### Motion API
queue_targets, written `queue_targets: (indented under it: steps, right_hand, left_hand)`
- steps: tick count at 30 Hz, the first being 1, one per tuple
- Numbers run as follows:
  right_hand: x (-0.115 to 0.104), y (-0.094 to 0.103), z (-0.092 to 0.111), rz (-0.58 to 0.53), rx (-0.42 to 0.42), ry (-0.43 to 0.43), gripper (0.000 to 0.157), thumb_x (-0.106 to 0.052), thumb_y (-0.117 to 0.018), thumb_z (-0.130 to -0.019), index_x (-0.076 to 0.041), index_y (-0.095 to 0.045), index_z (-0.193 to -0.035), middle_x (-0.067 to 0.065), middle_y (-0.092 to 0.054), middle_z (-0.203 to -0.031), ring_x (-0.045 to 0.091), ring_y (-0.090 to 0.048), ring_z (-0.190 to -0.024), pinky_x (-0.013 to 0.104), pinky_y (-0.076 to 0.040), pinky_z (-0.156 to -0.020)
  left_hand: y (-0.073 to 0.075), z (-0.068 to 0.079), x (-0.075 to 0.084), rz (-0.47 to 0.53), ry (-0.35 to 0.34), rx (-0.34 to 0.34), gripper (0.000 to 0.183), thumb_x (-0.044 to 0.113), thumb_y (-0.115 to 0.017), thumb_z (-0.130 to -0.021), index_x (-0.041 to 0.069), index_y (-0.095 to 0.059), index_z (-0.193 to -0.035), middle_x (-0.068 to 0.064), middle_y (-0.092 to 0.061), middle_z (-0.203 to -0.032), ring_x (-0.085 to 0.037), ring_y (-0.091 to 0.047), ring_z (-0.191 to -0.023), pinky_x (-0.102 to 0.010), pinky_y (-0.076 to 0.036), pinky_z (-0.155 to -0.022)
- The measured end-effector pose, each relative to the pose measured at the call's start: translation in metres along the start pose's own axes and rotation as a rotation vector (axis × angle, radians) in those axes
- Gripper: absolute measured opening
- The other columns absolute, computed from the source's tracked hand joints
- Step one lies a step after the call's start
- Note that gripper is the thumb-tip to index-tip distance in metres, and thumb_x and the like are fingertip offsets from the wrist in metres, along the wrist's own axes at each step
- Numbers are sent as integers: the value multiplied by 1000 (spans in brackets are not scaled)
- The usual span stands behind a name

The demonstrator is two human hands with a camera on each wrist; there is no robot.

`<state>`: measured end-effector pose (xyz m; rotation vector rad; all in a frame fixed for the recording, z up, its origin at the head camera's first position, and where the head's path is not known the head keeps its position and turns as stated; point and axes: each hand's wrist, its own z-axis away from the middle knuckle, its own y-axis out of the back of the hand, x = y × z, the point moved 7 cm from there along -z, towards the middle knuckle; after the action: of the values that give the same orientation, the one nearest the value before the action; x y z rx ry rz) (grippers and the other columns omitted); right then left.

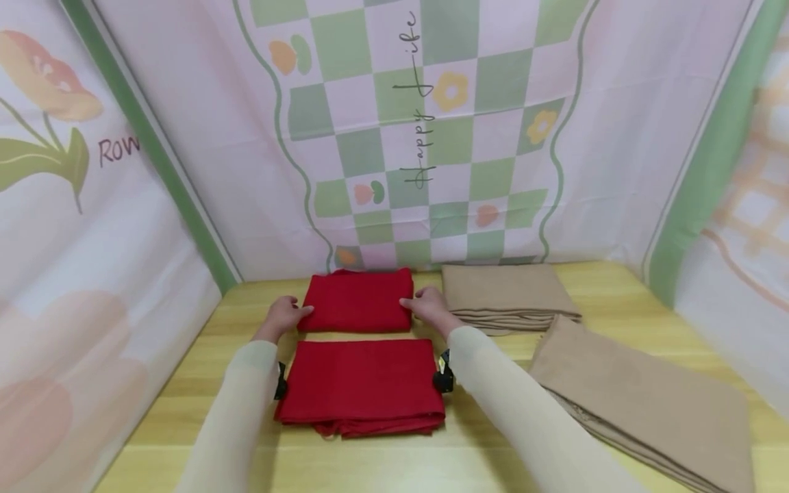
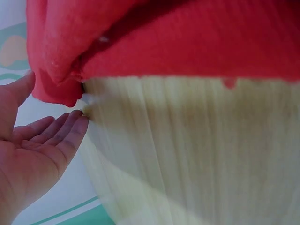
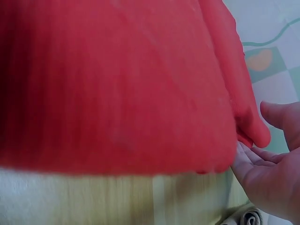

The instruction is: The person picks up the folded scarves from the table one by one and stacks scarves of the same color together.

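Observation:
At the back of the table lies a folded red cloth (image 1: 357, 301), with one hand at each side. My left hand (image 1: 283, 318) is by its left edge, thumb near the cloth; the left wrist view shows the fingers (image 2: 56, 133) fairly straight and spread below a cloth corner. On the other side is my right hand (image 1: 429, 307), its thumb by the right edge. In the right wrist view its fingertips (image 3: 241, 154) touch beneath the corner, while the thumb stands apart from them. Closer to me, between the forearms, sits a second folded red cloth (image 1: 364, 380) with uneven front layers.
Right of the far red cloth is a stack of folded beige cloth (image 1: 502, 287). Another beige stack (image 1: 647, 404) lies slanted at the front right. Everything rests on a wood-grain table (image 1: 203, 370), with printed fabric curtains (image 1: 419, 137) around its back and sides.

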<state>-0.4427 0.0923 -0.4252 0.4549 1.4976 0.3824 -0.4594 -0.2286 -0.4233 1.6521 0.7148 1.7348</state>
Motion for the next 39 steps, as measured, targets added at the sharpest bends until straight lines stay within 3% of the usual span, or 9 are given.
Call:
queue_targets:
  steps: [10, 15, 20, 23, 26, 30, 34, 37, 39]
  right_hand:
    - [6, -3, -7, -49, 2, -17, 33, -18, -72, -87, -4, -51, -66, 2, -44, -55, 17, -44, -53, 30, -38, -51]
    - [7, -4, -5, -74, 7, -36, 33, -15, -70, -89, -7, -47, -66, -1, -43, -55, 13, -43, -53, 24, -36, -50]
    - [7, -4, -4, -86, 4, -48, 29, -16, -70, -89, -7, -48, -71, 0, -47, -61, 14, -47, -57, 24, -39, -52]
    - [11, -6, -8, -98, 0, -61, 26, -16, -71, -88, -5, -52, -74, 1, -48, -62, 14, -48, -58, 25, -41, -53]
    - [13, -7, -11, -124, 4, -65, 23, -14, -71, -88, -3, -55, -76, 1, -49, -63, 13, -49, -57, 23, -42, -53]
    - [14, -8, -10, -194, 5, -78, 18, -9, -70, -88, 6, -60, -86, 3, -52, -68, 12, -52, -59, 22, -46, -55]
    - [18, -11, -14, -282, -7, -128, 26, -4, -69, -88, 15, -58, -103, 13, -57, -83, 18, -61, -69, 30, -56, -67]
    - [25, -14, -22, -317, -21, -161, 31, -4, -71, -86, 16, -57, -106, 19, -59, -92, 24, -65, -77, 38, -57, -75]
    - [30, -18, -29, -352, -40, -146, 32, -5, -74, -84, 16, -58, -102, 20, -59, -90, 25, -66, -76, 38, -57, -72]
  left_hand:
    - [-3, 0, 5, 13, 37, 0, 54, 21, -57, -98, -19, -44, -131, -35, -49, -130, -41, -51, -117, -49, -43, -98]
    - [-2, 0, 5, 23, 53, -8, 48, 23, -58, -98, -17, -52, -124, -28, -58, -111, -34, -56, -99, -46, -48, -89]
    - [-2, -1, 3, 52, 69, -25, 33, 25, -59, -98, -7, -62, -92, -8, -51, -73, -20, -48, -69, -33, -44, -65]
    - [-2, -3, 1, 69, 77, -43, 36, 27, -58, -98, 4, -53, -71, -1, -41, -62, -16, -41, -59, -29, -39, -58]
    - [-4, -5, -1, 90, 98, -63, 44, 29, -57, -99, 11, -42, -62, 1, -35, -56, -14, -37, -53, -28, -37, -55]
    - [-5, -6, -3, 116, 133, -69, 44, 30, -54, -100, 11, -41, -62, 0, -37, -56, -15, -39, -53, -28, -39, -57]
    - [-7, -7, -6, 135, 151, -71, 37, 29, -51, -101, 6, -49, -73, -3, -42, -64, -17, -44, -61, -31, -42, -63]
    - [-8, -6, -5, 151, 155, -75, 34, 29, -50, -102, 0, -56, -85, -5, -47, -71, -18, -47, -65, -31, -43, -67]
    - [-8, -6, -5, 168, 150, -79, 36, 28, -49, -102, -5, -59, -93, -7, -50, -75, -19, -50, -68, -32, -45, -69]
